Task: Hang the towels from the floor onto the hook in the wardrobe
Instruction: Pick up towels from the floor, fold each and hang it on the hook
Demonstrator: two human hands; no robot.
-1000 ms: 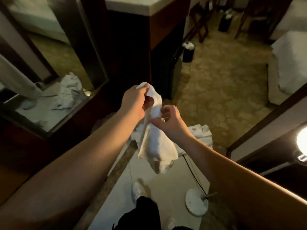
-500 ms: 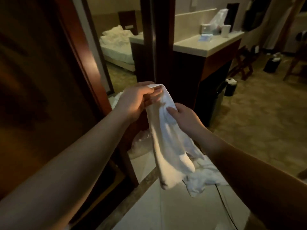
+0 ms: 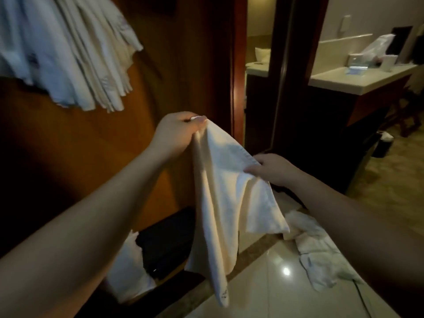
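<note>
Both hands are gripping one white towel [image 3: 227, 198] in front of the wardrobe [image 3: 160, 65]. Farthest left, up in the top corner, hung towels [image 3: 68, 49] are draping down against the wardrobe's wooden panel in a fanned bunch; the hook itself is not showing. Below them, the left hand [image 3: 176, 134] is pinching the towel's top corner between thumb and curled fingers, holding it higher than the other hand. From that corner the towel is hanging down in long folds, its lowest tip dangling over the glossy floor [image 3: 275, 283]. Low behind it, a dark object is sitting at the wardrobe's base with something pale just beside it; what they are cannot be told. Moving right, the right hand [image 3: 273, 168] is pinching the towel's upper edge, pulling that side out so the cloth is spreading between the two grips. Beneath the right forearm, more towels [image 3: 319, 249] are lying crumpled on the floor. Farther right, a table [image 3: 358, 76] with a pale top is carrying a plastic bag [image 3: 378, 47] and small boxes.
</note>
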